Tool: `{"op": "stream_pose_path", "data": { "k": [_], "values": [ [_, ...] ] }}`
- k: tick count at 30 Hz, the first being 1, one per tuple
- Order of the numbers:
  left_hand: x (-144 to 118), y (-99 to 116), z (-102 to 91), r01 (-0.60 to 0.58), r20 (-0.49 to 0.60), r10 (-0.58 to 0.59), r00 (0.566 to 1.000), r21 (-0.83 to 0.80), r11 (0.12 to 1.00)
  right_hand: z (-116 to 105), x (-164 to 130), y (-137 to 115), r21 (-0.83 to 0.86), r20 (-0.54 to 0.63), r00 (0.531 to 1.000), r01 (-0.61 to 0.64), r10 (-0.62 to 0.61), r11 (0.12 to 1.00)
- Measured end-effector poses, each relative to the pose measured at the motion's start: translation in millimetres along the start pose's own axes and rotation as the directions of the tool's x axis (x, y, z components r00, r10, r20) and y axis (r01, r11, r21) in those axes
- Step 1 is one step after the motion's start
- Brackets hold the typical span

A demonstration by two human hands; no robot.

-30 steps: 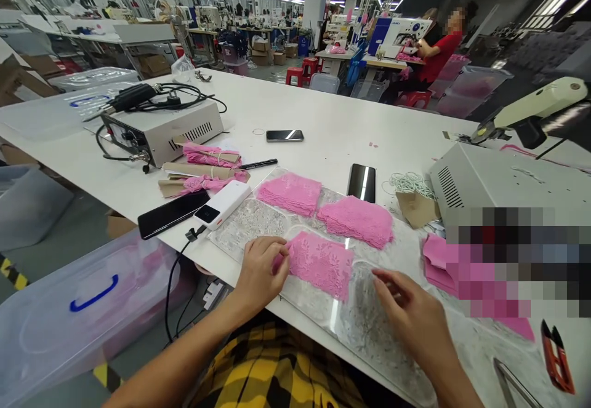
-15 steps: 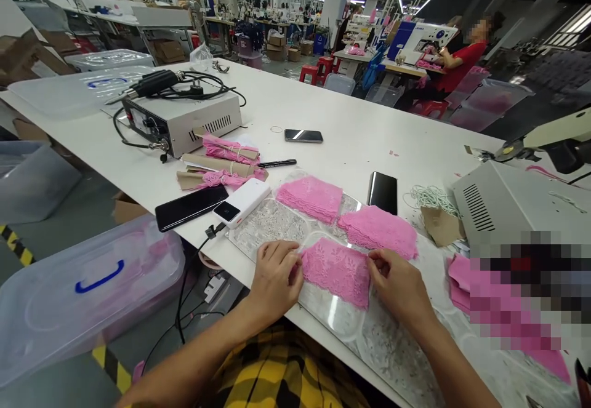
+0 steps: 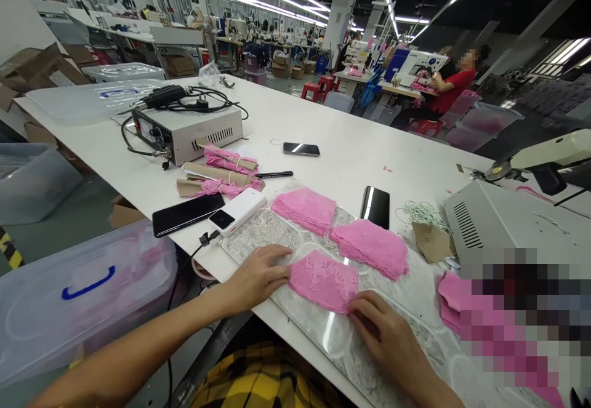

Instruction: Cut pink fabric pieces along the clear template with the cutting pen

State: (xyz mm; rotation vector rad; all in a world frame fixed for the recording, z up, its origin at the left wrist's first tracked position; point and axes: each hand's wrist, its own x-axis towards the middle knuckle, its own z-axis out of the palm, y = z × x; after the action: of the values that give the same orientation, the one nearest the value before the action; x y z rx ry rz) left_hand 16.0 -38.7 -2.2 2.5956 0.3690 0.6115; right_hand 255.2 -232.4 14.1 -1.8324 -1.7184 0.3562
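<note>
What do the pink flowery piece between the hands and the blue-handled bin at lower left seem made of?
Flat pink flower-patterned piece: matte, probably lace fabric, by its wavy edge. Translucent rectangular blue-handled bin: smooth, likely plastic; pink shows cloudily through.

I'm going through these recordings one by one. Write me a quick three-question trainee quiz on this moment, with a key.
1. Multiple choice: what lies between the person's left hand and right hand?
A) a black pen
B) the front pink lace piece
C) a bundle of green thread

2. True or false: in the picture, the white device with a small dark display lies to the left of the front pink lace piece.

3. Count: how many pink lace stacks lie just beyond that piece?

Key:
1. B
2. True
3. Two: the left stack and the right stack
</note>
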Motion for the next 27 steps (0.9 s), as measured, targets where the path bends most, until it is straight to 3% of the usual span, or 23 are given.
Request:
{"op": "stream_pose_path", "data": {
  "k": [5,10,14,17,20,25,27],
  "values": [
    [32,1,-25.2,-0.044,0.1,0.049,0.994,-0.048,0.998,-16,20,-3,0.195,0.053,0.988,-0.154,0.146,0.969],
    [100,-20,-58.2,-0.036,0.155,0.047,0.987,-0.07,0.997,-45,69,-3,0.336,0.162,0.943,-0.33,0.292,0.882],
    [168,-55,-75.0,-0.002,0.083,0.006,0.997,-0.041,0.999,-66,127,11,0.265,-0.02,0.96,-0.265,0.28,0.927],
    [200,-78,-87.1,-0.008,-0.003,0.008,1.0,-0.02,1.0,-73,167,19,0.182,-0.204,0.955,-0.178,0.214,0.967],
    [199,-97,-92.0,-0.02,-0.005,0.02,1.0,0.013,1.0,-56,187,19,0.11,-0.276,0.958,-0.056,0.084,0.992],
    [154,-125,-82.6,-0.027,0.136,0.017,0.991,0.073,0.997,3,176,16,0.082,-0.145,0.989,0.055,-0.042,0.995],
    [140,-129,-81.0,-0.037,0.177,0.021,0.984,0.088,0.995,14,167,17,0.093,-0.12,0.992,0.052,-0.041,0.994]
  ]
}}
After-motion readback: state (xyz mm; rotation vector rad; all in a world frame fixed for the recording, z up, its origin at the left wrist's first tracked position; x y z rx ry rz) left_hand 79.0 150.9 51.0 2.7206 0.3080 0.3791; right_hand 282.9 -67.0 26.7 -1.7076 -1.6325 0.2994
